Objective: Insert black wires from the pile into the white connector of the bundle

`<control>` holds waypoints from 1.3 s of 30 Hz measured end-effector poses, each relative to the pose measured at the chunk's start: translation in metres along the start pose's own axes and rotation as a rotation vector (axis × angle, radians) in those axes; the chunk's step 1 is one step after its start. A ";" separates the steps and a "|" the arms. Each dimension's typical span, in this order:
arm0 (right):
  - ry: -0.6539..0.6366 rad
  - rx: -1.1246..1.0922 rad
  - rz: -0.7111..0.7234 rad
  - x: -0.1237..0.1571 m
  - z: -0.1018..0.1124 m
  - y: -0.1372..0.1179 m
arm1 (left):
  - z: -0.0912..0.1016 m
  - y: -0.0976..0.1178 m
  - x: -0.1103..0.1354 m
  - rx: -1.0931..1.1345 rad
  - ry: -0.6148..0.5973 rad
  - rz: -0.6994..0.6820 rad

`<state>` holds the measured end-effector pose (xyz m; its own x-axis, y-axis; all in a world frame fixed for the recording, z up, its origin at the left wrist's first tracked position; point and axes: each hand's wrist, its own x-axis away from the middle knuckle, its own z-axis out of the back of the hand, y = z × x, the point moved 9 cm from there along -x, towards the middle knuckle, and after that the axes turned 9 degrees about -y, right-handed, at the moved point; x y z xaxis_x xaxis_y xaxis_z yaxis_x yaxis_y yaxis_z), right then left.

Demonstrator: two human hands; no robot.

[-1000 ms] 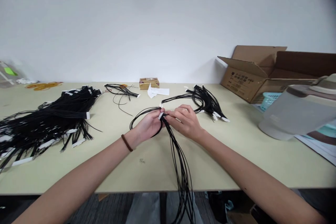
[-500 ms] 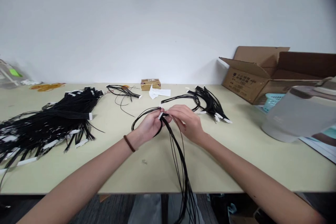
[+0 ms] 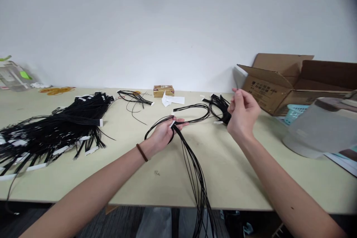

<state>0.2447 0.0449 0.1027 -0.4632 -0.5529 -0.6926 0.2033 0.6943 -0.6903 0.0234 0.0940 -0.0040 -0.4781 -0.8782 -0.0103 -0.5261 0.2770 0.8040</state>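
Observation:
My left hand point(image 3: 163, 132) is closed on a black wire harness point(image 3: 193, 158) near its white connector point(image 3: 172, 123). The loose black wires hang from there over the table's front edge. A loop of black wires point(image 3: 205, 108) with a white end lies just beyond the fingers and curves to the right. My right hand point(image 3: 244, 114) is raised to the right, apart from the harness, with thumb and fingers pinched together. Whatever is between those fingertips is too thin to make out. Behind this hand, partly hidden, lies a bundle of black harnesses point(image 3: 221, 105).
A big pile of black harnesses point(image 3: 69, 126) covers the table's left side. At the back are a few loose wires point(image 3: 135, 97), a small gold box point(image 3: 164, 90) and white paper point(image 3: 175, 99). An open cardboard box point(image 3: 267, 89), a teal basket point(image 3: 295, 113) and a translucent jug point(image 3: 320, 130) stand right.
My right hand has left the connector and moved up and to the right. The reddish-brown wire it was pinching no longer shows beside the harness. My left hand keeps its hold.

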 end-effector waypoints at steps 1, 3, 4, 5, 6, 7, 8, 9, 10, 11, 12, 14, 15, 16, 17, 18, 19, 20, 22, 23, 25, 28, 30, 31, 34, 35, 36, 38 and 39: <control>-0.038 0.141 0.116 0.003 -0.005 -0.013 | 0.000 0.000 0.000 -0.005 -0.004 -0.005; -0.174 0.409 0.388 0.020 -0.027 -0.039 | -0.001 0.000 0.000 -0.012 -0.019 -0.024; -0.257 0.513 0.517 0.032 -0.041 -0.048 | -0.001 0.001 0.000 -0.017 -0.029 -0.040; -0.334 0.591 0.626 0.044 -0.054 -0.054 | -0.002 0.002 0.001 -0.023 -0.043 -0.058; -0.397 0.649 0.708 0.055 -0.065 -0.057 | -0.004 0.003 0.001 -0.029 -0.062 -0.076; -0.451 0.691 0.770 0.065 -0.073 -0.057 | -0.005 0.005 0.002 -0.034 -0.084 -0.094; -0.495 0.723 0.810 0.072 -0.079 -0.056 | -0.007 0.006 0.002 -0.036 -0.104 -0.109; -0.528 0.746 0.835 0.077 -0.083 -0.054 | -0.009 0.007 0.003 -0.039 -0.114 -0.120; -0.554 0.758 0.852 0.080 -0.086 -0.053 | -0.010 0.008 0.003 -0.041 -0.116 -0.123; -0.573 0.762 0.862 0.082 -0.087 -0.051 | -0.010 0.008 0.003 -0.041 -0.106 -0.124; -0.584 0.758 0.867 0.083 -0.087 -0.050 | -0.009 0.008 0.004 -0.036 -0.087 -0.121; -0.596 0.745 0.873 0.082 -0.087 -0.049 | -0.008 0.008 0.004 -0.017 -0.055 -0.115; -0.600 0.741 0.876 0.082 -0.087 -0.049 | -0.008 0.009 0.004 -0.011 -0.047 -0.113; -0.605 0.742 0.877 0.082 -0.087 -0.049 | -0.008 0.009 0.004 -0.011 -0.048 -0.113; -0.608 0.743 0.876 0.082 -0.087 -0.049 | -0.009 0.009 0.003 -0.016 -0.053 -0.114; -0.608 0.744 0.876 0.081 -0.087 -0.049 | -0.009 0.009 0.003 -0.025 -0.060 -0.114; -0.606 0.744 0.877 0.081 -0.087 -0.050 | -0.009 0.009 0.003 -0.033 -0.062 -0.115; -0.603 0.743 0.876 0.081 -0.087 -0.050 | -0.008 0.009 0.003 -0.040 -0.064 -0.112; -0.598 0.740 0.873 0.080 -0.086 -0.050 | -0.007 0.008 0.002 -0.052 -0.074 -0.109; -0.596 0.736 0.869 0.080 -0.086 -0.050 | -0.007 0.008 0.002 -0.057 -0.086 -0.107; -0.597 0.725 0.852 0.078 -0.086 -0.049 | -0.008 0.007 0.001 -0.070 -0.119 -0.108; -0.597 0.707 0.825 0.076 -0.084 -0.047 | -0.008 0.008 0.000 -0.082 -0.139 -0.117; -0.612 0.713 0.809 0.075 -0.085 -0.045 | -0.008 0.008 0.000 -0.080 -0.127 -0.116; -0.623 0.718 0.800 0.074 -0.085 -0.044 | -0.008 0.008 0.000 -0.077 -0.116 -0.111; -0.653 0.727 0.780 0.074 -0.087 -0.041 | -0.007 0.008 0.001 -0.079 -0.078 -0.099; -0.657 0.725 0.778 0.074 -0.087 -0.041 | -0.007 0.009 0.001 -0.082 -0.069 -0.100; -0.661 0.722 0.779 0.074 -0.087 -0.041 | -0.007 0.009 0.002 -0.085 -0.063 -0.102; -0.669 0.716 0.778 0.073 -0.087 -0.041 | -0.007 0.010 0.002 -0.094 -0.062 -0.106; -0.673 0.714 0.776 0.073 -0.087 -0.041 | -0.007 0.010 0.002 -0.101 -0.069 -0.107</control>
<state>0.1276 0.0163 0.0983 0.4776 -0.3821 -0.7911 0.7448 0.6537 0.1339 0.0225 0.0925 0.0084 -0.4721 -0.8708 -0.1372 -0.5053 0.1397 0.8516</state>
